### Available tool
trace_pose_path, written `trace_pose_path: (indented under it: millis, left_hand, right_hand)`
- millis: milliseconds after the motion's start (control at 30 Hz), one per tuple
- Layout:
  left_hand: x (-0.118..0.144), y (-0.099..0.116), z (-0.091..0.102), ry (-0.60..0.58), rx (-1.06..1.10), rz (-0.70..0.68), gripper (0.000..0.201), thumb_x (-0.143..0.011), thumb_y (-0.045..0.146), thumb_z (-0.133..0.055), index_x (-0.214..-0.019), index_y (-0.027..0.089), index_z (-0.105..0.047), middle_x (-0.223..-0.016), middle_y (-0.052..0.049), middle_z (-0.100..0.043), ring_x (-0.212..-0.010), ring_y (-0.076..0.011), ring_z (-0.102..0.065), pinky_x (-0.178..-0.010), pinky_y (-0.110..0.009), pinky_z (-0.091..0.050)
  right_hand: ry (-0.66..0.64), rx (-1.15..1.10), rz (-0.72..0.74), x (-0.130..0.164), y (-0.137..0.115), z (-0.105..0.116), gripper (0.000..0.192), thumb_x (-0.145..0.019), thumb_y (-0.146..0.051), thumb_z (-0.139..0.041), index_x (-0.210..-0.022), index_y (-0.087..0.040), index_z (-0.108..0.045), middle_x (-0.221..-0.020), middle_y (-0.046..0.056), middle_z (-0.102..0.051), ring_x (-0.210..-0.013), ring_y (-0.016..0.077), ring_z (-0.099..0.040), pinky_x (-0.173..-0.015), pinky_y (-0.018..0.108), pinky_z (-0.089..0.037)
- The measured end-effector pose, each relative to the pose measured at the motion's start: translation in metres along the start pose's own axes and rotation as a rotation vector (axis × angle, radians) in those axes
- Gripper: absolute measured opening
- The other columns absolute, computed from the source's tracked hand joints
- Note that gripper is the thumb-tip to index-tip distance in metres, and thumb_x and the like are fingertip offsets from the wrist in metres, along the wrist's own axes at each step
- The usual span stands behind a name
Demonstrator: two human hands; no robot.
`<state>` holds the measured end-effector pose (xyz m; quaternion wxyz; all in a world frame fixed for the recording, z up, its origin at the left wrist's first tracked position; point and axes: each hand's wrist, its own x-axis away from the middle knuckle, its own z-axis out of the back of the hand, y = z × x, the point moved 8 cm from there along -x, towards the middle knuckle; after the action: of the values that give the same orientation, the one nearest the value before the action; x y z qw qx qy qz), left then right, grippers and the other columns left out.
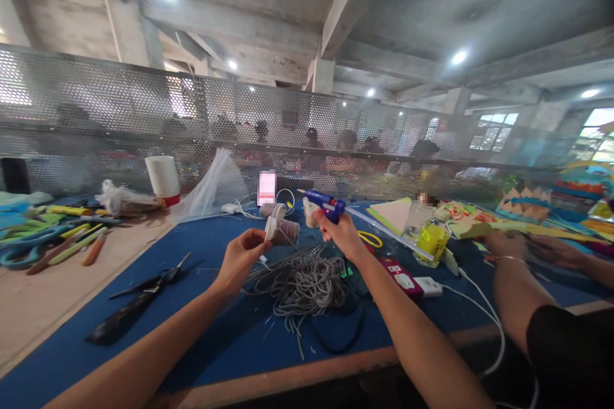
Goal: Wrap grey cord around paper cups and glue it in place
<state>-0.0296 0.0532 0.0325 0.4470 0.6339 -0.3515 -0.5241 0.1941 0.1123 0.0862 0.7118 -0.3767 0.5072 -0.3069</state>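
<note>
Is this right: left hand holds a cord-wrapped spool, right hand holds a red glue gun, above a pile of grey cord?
Not quite. The head view shows the glue gun in the right hand is blue, not red. The left hand does hold the spool, above the grey cord.

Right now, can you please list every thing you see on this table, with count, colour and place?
glue gun: one, blue, in right hand
spool: one, white ends, wound with cord, in left hand
cord pile: one, grey, on the blue mat below both hands
scissors: one, black, left on mat
cup: one, white with red base, far left
power strip: one, white and pink, right of cord
co-worker's arm: one, right edge
left hand: one, centre
right hand: one, centre
</note>
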Motion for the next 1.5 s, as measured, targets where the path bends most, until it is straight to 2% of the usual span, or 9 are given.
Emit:
trace_pose_path:
  millis: [100,267,400,600,967,1267,1500]
  left_hand:
    - [0.0,0.0,0.001,0.028,0.011,0.004,0.023,-0.064,0.03,-0.076,-0.078,0.016,-0.063,-0.074,0.0,-0.067,-0.07,-0.0146,-0.059,-0.068,-0.025,-0.042]
    - [0.0,0.004,0.003,0.056,0.025,-0.011,0.022,-0.065,0.029,-0.075,-0.079,0.016,-0.062,-0.077,0.0,-0.067,-0.073,-0.0144,-0.059,-0.071,-0.025,-0.043]
    - [0.0,0.008,0.007,0.095,-0.008,-0.026,0.023,-0.065,0.029,-0.075,-0.079,0.016,-0.062,-0.076,0.0,-0.066,-0.072,-0.014,-0.059,-0.07,-0.024,-0.042]
    - [-0.002,0.006,0.009,0.115,-0.044,-0.046,0.024,-0.065,0.03,-0.075,-0.08,0.017,-0.062,-0.076,0.001,-0.067,-0.072,-0.014,-0.06,-0.068,-0.024,-0.042]
    - [-0.002,0.008,0.012,0.14,-0.102,-0.055,0.03,-0.062,0.038,-0.075,-0.078,0.017,-0.062,-0.074,-0.001,-0.068,-0.068,-0.0159,-0.061,-0.065,-0.026,-0.044]
    - [-0.002,0.006,0.012,0.134,-0.115,-0.059,0.027,-0.065,0.036,-0.075,-0.079,0.017,-0.062,-0.074,0.0,-0.067,-0.067,-0.0142,-0.059,-0.064,-0.023,-0.042]
    - [-0.002,0.01,0.011,0.131,-0.122,-0.063,0.03,-0.063,0.039,-0.075,-0.078,0.017,-0.062,-0.073,-0.001,-0.067,-0.068,-0.0162,-0.061,-0.065,-0.025,-0.043]
  right_hand:
    - [-0.146,0.091,-0.004,0.014,-0.002,-0.028,0.044,-0.08,-0.059,-0.055,-0.089,-0.017,-0.064,-0.059,-0.003,-0.053,-0.045,0.0078,-0.047,-0.047,0.021,-0.043]
    - [-0.232,0.244,-0.029,0.025,0.003,-0.043,0.045,-0.08,-0.06,-0.055,-0.097,-0.019,-0.064,-0.062,-0.003,-0.055,-0.047,0.0091,-0.047,-0.05,0.022,-0.041]
    - [-0.233,0.322,0.006,0.027,-0.005,-0.043,0.046,-0.081,-0.06,-0.054,-0.101,-0.019,-0.064,-0.063,-0.003,-0.056,-0.056,0.0119,-0.051,-0.058,0.024,-0.042]
    - [-0.205,0.393,0.03,0.029,-0.014,-0.041,0.045,-0.08,-0.06,-0.054,-0.102,-0.022,-0.063,-0.074,0.0,-0.061,-0.075,0.0167,-0.056,-0.067,0.026,-0.043]
    - [-0.206,0.471,0.046,0.029,-0.012,-0.041,0.047,-0.081,-0.062,-0.052,-0.103,-0.022,-0.064,-0.075,0.0,-0.062,-0.08,0.0183,-0.057,-0.073,0.027,-0.042]
    - [-0.201,0.511,0.062,0.029,-0.013,-0.042,0.052,-0.081,-0.064,-0.051,-0.106,-0.02,-0.063,-0.091,0.003,-0.066,-0.088,0.0192,-0.058,-0.079,0.028,-0.041]
    - [-0.21,0.502,0.073,0.029,-0.012,-0.043,0.051,-0.081,-0.063,-0.051,-0.107,-0.021,-0.063,-0.093,0.003,-0.067,-0.09,0.0197,-0.059,-0.08,0.028,-0.041]
